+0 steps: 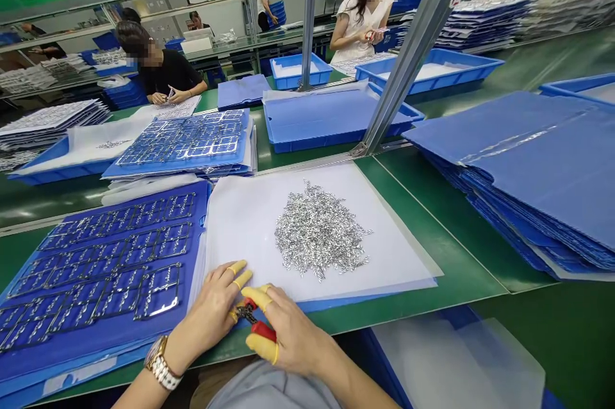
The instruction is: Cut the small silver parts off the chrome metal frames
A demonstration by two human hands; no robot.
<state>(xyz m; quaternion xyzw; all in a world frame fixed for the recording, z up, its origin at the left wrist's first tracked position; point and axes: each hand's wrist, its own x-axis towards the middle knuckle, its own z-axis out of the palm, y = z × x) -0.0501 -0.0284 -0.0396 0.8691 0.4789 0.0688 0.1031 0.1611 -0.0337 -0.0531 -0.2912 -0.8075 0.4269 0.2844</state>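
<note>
My right hand, with yellow finger cots, is closed around red-handled nippers at the table's front edge. The jaws point left toward my left hand, which also wears yellow finger cots. Its fingers are curled together close by the jaws, and whatever they pinch is hidden. Just beyond both hands, a heap of small silvery pieces lies on a white sheet. To the left, rows of dark, shiny moulded frames with small parts rest on a blue sheet.
More frames are stacked behind on the left. A shallow blue tray stands beyond the sheet, near a slanted metal post. A tall pile of blue sheets is at right. Two co-workers sit across the benches.
</note>
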